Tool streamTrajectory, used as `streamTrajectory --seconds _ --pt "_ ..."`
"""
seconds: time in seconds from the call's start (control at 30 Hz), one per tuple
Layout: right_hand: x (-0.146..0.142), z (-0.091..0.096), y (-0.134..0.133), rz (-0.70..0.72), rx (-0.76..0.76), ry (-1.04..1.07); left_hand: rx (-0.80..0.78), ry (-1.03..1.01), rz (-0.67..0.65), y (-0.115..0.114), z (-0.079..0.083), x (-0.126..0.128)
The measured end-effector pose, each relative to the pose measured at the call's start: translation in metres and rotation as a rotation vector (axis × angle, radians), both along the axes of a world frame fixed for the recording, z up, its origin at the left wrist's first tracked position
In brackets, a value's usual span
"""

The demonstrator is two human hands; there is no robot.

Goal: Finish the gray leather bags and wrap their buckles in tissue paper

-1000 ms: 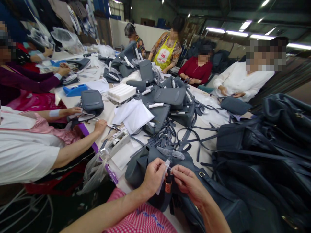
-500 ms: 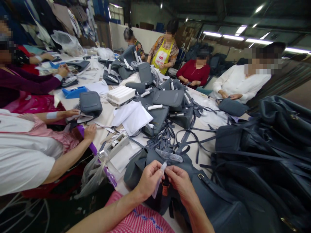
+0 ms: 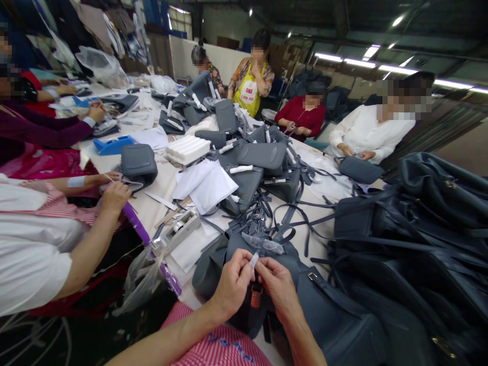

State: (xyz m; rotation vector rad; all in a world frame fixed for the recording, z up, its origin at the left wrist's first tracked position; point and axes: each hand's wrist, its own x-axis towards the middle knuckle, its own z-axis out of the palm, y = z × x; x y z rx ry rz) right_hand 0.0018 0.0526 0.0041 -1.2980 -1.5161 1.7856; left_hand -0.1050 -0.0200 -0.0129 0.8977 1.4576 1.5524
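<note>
Close in front of me lies a dark grey leather bag, with a clear-plastic-wrapped handle on top. Above it my left hand pinches a whitish translucent plastic strip, its short end poking up between the thumb and fingers. My right hand has thumb and fingers closed at the same spot, touching the strip's edge; whether it also grips the narrow strap there is hidden. Just below the fingers hangs a dark strap tab with a buckle and an orange-red piece.
Large dark bags pile up on the right. Smaller bags, white paper sheets and loose straps cover the middle. A tape dispenser stands left of my bag. A co-worker's hand works at a small bag nearby; several people surround the table.
The plastic strip hung below my left hand before; now only its short upper end shows. The near-left co-worker's hand moved back toward their bag. The person in the yellow apron raised a hand.
</note>
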Motion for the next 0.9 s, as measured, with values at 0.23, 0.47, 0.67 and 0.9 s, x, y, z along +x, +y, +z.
streamTrajectory --seconds 0.23,0.47,0.67,0.9 --pt "-0.009 -0.01 -0.004 -0.122 -0.064 0.117 -0.027 -0.038 0.009 -0.005 0.0 0.003" --pt "-0.018 0.003 -0.012 -0.116 -0.119 0.231 -0.058 -0.144 0.054 -0.004 -0.002 0.006" --pt "-0.016 0.006 -0.009 -0.131 -0.324 0.416 -0.067 -0.239 0.055 -0.001 -0.007 0.006" --pt "-0.011 0.007 -0.005 -0.061 -0.362 0.501 -0.039 -0.208 0.002 -0.001 -0.001 0.004"
